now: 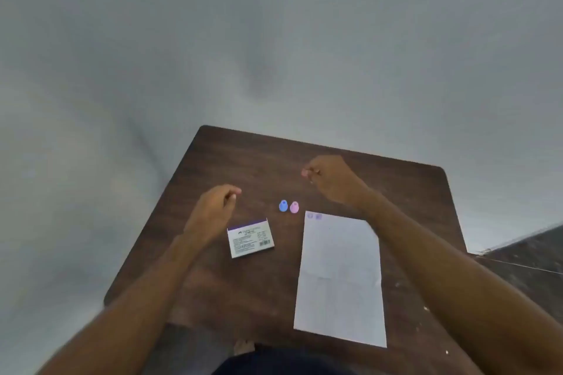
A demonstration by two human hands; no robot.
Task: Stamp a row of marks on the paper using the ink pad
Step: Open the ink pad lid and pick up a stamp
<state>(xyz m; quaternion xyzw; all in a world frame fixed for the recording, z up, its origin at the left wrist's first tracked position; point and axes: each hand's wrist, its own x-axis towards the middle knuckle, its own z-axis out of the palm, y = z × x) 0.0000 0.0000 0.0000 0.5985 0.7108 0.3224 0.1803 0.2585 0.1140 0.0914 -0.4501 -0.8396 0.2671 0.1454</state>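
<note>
On dark table | paper right, ink pad box left, blue stamp and pink stamp between | left hand fingers loosely curled, empty | right hand fingertips pinched; contents unclear.

The small white box near the surface's left edge carries printed lines and a barcode. All of it is too blurred to read
</note>
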